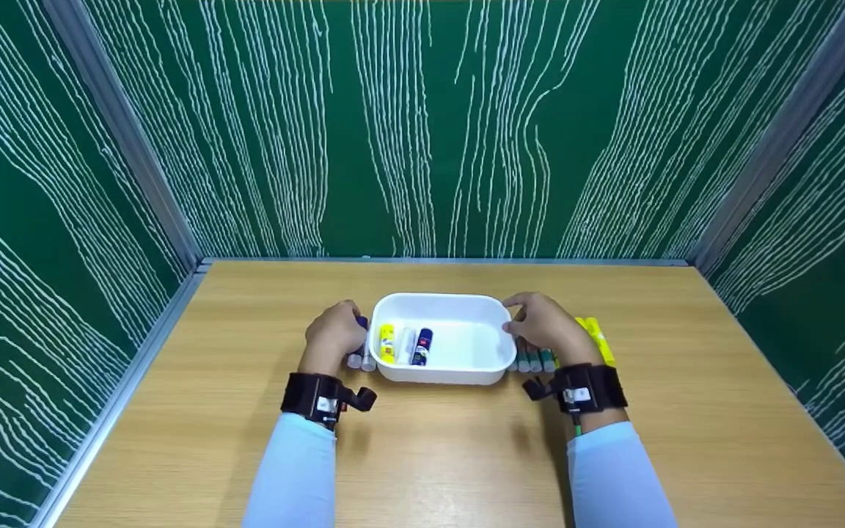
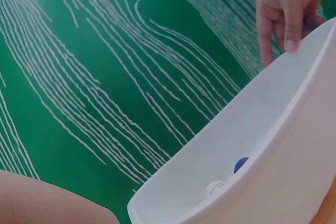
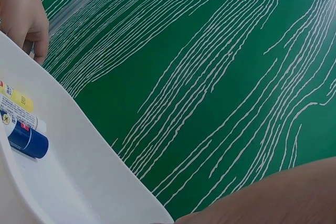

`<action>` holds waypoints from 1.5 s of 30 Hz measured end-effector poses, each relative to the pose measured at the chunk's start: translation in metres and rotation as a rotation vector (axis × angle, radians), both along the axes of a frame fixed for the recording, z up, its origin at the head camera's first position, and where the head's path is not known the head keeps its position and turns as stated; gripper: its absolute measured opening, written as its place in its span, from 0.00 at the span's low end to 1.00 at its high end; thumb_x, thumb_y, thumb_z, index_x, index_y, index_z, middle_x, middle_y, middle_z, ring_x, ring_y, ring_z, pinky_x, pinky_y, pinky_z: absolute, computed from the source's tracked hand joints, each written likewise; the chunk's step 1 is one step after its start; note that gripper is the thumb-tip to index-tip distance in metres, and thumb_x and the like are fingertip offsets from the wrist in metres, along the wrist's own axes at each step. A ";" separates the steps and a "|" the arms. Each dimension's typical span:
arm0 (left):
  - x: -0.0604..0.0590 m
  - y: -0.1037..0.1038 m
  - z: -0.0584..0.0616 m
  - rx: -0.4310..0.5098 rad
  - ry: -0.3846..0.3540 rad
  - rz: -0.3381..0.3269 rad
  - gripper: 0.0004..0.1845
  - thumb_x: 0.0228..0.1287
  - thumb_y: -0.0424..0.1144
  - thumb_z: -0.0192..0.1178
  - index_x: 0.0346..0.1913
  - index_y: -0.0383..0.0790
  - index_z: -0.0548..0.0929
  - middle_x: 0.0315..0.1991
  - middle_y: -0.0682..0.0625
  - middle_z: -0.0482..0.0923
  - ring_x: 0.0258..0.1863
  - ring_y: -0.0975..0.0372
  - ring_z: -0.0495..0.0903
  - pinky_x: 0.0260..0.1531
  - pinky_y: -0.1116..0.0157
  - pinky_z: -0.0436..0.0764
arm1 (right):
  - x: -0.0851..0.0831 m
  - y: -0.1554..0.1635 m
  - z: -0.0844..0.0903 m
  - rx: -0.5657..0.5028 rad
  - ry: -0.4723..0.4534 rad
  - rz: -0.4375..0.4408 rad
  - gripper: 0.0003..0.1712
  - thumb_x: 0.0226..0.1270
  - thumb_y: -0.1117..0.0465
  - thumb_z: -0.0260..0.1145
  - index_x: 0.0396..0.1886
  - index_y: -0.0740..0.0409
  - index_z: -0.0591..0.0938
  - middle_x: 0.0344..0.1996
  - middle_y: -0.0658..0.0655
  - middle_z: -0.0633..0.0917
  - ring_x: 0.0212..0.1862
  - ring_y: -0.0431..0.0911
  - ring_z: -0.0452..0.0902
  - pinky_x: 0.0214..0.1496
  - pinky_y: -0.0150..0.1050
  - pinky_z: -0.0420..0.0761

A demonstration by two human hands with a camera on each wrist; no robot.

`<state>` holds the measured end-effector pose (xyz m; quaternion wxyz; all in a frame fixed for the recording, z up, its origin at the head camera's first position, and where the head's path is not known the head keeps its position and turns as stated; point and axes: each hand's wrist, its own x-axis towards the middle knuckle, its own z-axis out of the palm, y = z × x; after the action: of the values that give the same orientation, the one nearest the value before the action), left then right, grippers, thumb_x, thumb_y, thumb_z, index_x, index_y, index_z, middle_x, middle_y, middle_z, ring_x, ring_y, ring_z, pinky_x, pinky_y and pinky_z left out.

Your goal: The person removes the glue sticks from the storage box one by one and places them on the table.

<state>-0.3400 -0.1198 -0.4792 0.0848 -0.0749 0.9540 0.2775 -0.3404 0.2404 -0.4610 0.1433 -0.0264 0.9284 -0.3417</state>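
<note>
A white plastic tub stands mid-table and holds a yellow glue stick, a white one and a blue one. My left hand is at the tub's left end. Its fingers curl down round a blue-capped glue stick, one of the few sticks lying there. My right hand is at the tub's right end, above several markers. In the left wrist view the right hand hangs with relaxed fingers, one tip touching the tub's rim.
Yellow markers lie right of the tub, past my right hand. The wooden table is walled by green panels at the back and both sides. In the right wrist view the blue glue stick and yellow one lie inside the tub.
</note>
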 end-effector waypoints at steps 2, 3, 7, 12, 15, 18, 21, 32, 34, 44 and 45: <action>0.000 -0.001 -0.001 0.014 -0.009 0.000 0.24 0.70 0.39 0.64 0.67 0.39 0.79 0.59 0.39 0.84 0.55 0.47 0.81 0.62 0.48 0.78 | 0.000 0.000 0.001 0.005 -0.005 -0.006 0.32 0.75 0.59 0.70 0.75 0.56 0.76 0.43 0.63 0.88 0.31 0.51 0.83 0.35 0.42 0.86; -0.001 -0.001 -0.002 0.023 -0.014 0.002 0.24 0.70 0.39 0.64 0.68 0.39 0.79 0.59 0.39 0.84 0.55 0.47 0.81 0.62 0.47 0.78 | -0.001 -0.001 0.001 0.007 -0.007 -0.008 0.31 0.75 0.59 0.70 0.75 0.56 0.76 0.44 0.63 0.88 0.31 0.51 0.83 0.35 0.42 0.86; -0.001 -0.002 -0.003 0.033 -0.022 0.006 0.26 0.70 0.38 0.64 0.69 0.39 0.78 0.60 0.38 0.83 0.55 0.46 0.81 0.62 0.47 0.78 | 0.000 -0.001 0.001 0.009 -0.016 -0.014 0.31 0.75 0.59 0.70 0.75 0.55 0.76 0.45 0.63 0.87 0.33 0.52 0.83 0.35 0.41 0.85; -0.001 -0.002 -0.004 0.046 -0.023 0.005 0.26 0.72 0.38 0.63 0.71 0.38 0.78 0.62 0.38 0.83 0.55 0.47 0.81 0.61 0.48 0.79 | 0.000 -0.001 0.002 0.004 -0.030 -0.019 0.31 0.75 0.59 0.70 0.75 0.54 0.76 0.45 0.63 0.87 0.33 0.53 0.84 0.38 0.44 0.87; -0.001 -0.002 -0.003 0.055 -0.025 0.009 0.25 0.73 0.38 0.61 0.71 0.38 0.78 0.62 0.38 0.83 0.55 0.47 0.81 0.61 0.49 0.79 | 0.000 0.000 0.002 0.002 -0.041 -0.026 0.31 0.75 0.59 0.70 0.75 0.54 0.76 0.45 0.63 0.87 0.33 0.53 0.84 0.40 0.46 0.87; -0.001 -0.001 -0.002 0.055 -0.029 0.018 0.24 0.74 0.38 0.61 0.70 0.38 0.78 0.62 0.38 0.83 0.54 0.47 0.81 0.60 0.49 0.79 | 0.000 0.000 0.002 0.000 -0.043 -0.029 0.31 0.75 0.59 0.70 0.75 0.53 0.76 0.44 0.63 0.87 0.34 0.53 0.84 0.40 0.46 0.87; 0.000 -0.001 -0.001 0.042 -0.024 0.026 0.25 0.74 0.39 0.60 0.70 0.37 0.78 0.62 0.39 0.83 0.54 0.47 0.81 0.59 0.50 0.79 | 0.000 0.000 0.002 0.000 -0.033 -0.022 0.31 0.75 0.59 0.70 0.75 0.54 0.76 0.43 0.63 0.87 0.34 0.54 0.84 0.38 0.45 0.87; 0.001 -0.002 0.002 -0.006 0.007 0.033 0.26 0.74 0.43 0.60 0.70 0.36 0.79 0.63 0.39 0.83 0.54 0.47 0.81 0.60 0.48 0.79 | 0.001 0.000 0.001 0.001 -0.010 -0.007 0.30 0.76 0.60 0.69 0.75 0.56 0.76 0.42 0.62 0.87 0.34 0.54 0.84 0.36 0.41 0.85; 0.001 -0.002 0.003 -0.013 0.007 0.037 0.26 0.74 0.44 0.60 0.70 0.37 0.79 0.63 0.39 0.83 0.55 0.47 0.82 0.60 0.48 0.79 | 0.001 0.000 0.000 0.002 -0.009 -0.005 0.30 0.76 0.60 0.69 0.75 0.56 0.76 0.42 0.62 0.87 0.35 0.54 0.84 0.36 0.42 0.85; -0.001 0.006 0.020 0.033 0.087 0.085 0.24 0.76 0.45 0.56 0.69 0.39 0.79 0.66 0.41 0.82 0.63 0.48 0.81 0.63 0.47 0.79 | 0.002 -0.002 0.002 0.011 -0.020 -0.025 0.30 0.76 0.59 0.69 0.75 0.54 0.76 0.43 0.62 0.87 0.35 0.53 0.84 0.38 0.43 0.86; -0.001 0.009 0.022 0.038 0.096 0.084 0.24 0.77 0.46 0.57 0.69 0.39 0.80 0.66 0.41 0.82 0.64 0.48 0.81 0.64 0.47 0.79 | 0.002 -0.002 0.002 0.011 -0.020 -0.024 0.30 0.76 0.59 0.69 0.75 0.54 0.76 0.43 0.62 0.87 0.35 0.53 0.84 0.38 0.43 0.86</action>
<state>-0.3408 -0.1112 -0.4570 0.0289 -0.0999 0.9475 0.3023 -0.3388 0.2386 -0.4593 0.1487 -0.0108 0.9291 -0.3384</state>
